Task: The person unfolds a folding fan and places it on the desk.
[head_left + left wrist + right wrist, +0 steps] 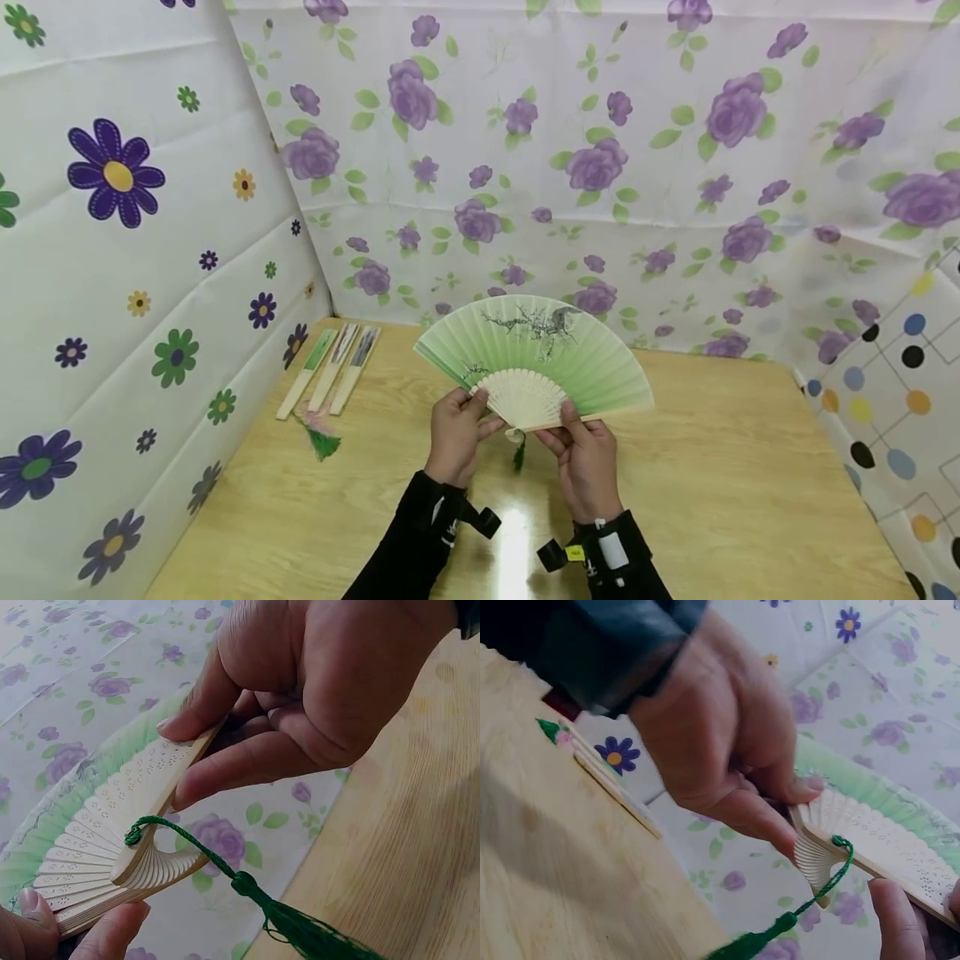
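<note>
I hold an unfolded green paper fan [536, 350] upright over the wooden table [712, 467]. It has an ink branch drawing and pale pierced sticks [112, 825]. My left hand [457, 425] pinches the left outer stick, thumb on the front. My right hand [581, 454] pinches the right outer stick close to the pivot. A green tassel [518, 454] hangs from the pivot between my hands. The wrist views show the looped cord and tassel [300, 930] close up, and the fan's sticks [885, 832] gripped at both edges.
Three folded fans [330, 367] lie side by side at the table's far left, with a pink and green tassel [321, 433] at their near end. Flower-print sheets wall in the left, back and right sides. The folded fans [615, 784] also show in the right wrist view.
</note>
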Demonstrator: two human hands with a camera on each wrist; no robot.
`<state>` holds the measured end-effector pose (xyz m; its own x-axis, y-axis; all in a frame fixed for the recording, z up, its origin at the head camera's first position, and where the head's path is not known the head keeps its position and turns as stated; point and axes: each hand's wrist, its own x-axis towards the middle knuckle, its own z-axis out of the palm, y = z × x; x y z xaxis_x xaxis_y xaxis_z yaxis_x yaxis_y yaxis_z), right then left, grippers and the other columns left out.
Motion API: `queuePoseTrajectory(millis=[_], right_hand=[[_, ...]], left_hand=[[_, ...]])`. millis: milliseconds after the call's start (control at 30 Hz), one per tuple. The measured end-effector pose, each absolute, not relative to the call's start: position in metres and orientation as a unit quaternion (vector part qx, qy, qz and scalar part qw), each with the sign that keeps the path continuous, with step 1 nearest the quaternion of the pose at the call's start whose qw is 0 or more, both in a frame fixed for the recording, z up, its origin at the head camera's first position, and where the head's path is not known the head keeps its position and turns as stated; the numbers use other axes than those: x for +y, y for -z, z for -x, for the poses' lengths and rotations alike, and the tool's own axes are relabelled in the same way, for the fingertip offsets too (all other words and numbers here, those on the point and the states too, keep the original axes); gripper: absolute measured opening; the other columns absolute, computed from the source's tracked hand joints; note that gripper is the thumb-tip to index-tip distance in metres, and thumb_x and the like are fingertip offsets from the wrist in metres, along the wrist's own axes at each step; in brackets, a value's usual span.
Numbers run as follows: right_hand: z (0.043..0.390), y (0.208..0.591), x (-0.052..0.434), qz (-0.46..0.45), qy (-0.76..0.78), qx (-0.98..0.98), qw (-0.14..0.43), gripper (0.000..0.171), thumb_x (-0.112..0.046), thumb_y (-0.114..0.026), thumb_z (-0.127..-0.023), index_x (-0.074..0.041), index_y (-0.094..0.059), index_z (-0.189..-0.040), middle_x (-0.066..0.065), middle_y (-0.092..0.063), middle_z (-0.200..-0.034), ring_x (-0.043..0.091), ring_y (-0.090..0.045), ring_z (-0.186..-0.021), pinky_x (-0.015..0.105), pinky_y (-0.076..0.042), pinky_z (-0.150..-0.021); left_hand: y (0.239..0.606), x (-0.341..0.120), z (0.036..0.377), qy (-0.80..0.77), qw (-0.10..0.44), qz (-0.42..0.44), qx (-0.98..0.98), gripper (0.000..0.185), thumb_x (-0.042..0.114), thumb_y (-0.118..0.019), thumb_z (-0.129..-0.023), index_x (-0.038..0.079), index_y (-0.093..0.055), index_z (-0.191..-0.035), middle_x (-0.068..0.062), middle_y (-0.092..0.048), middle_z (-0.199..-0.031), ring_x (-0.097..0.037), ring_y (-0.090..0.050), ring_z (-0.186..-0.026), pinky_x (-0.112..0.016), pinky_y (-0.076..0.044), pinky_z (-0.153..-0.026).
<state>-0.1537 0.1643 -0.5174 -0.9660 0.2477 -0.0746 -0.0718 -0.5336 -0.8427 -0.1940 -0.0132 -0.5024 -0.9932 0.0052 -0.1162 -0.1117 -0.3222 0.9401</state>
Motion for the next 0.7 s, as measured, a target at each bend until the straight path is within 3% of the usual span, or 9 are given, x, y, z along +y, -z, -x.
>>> queuePoseTrajectory(millis=[300,567,700], right_hand=[[0.1531,0.5174,0.1633,0.102,-0.879,-0.455,0.103,0.037,-0.027,-0.060,-0.120,0.000,-0.075,-0.140,0.005,-0.084,-0.116,0.013,-0.086,-0.093,0.026,-0.070,-0.091],[0.1535,0.5191,0.1570,0.111,-0.890,-0.423,0.128,0.042,-0.029,-0.059,-0.119,0.003,-0.073,-0.143,0.007,-0.084,-0.122,0.015,-0.087,-0.100,0.026,-0.069,-0.094],[0.1542,0.5194,0.1609,0.097,-0.883,-0.444,0.117,0.039,-0.029,-0.060,-0.120,0.001,-0.074,-0.140,0.005,-0.083,-0.120,0.014,-0.086,-0.097,0.027,-0.070,-0.094]], left_hand=[[0.5043,-0.0080,0.1952,-0.820,0.027,0.064,0.568,0.033,0.009,-0.058,-0.120,-0.013,-0.068,-0.142,-0.018,-0.075,-0.120,-0.018,-0.077,-0.105,-0.028,-0.072,-0.086],[0.5027,-0.0052,0.1948,-0.829,0.010,0.060,0.556,0.033,0.008,-0.056,-0.120,-0.012,-0.067,-0.144,-0.029,-0.070,-0.140,-0.026,-0.078,-0.124,-0.031,-0.072,-0.092],[0.5020,-0.0057,0.1935,-0.824,0.003,0.064,0.562,0.030,0.007,-0.057,-0.120,-0.013,-0.069,-0.138,-0.026,-0.074,-0.131,-0.022,-0.079,-0.115,-0.029,-0.072,-0.088]])
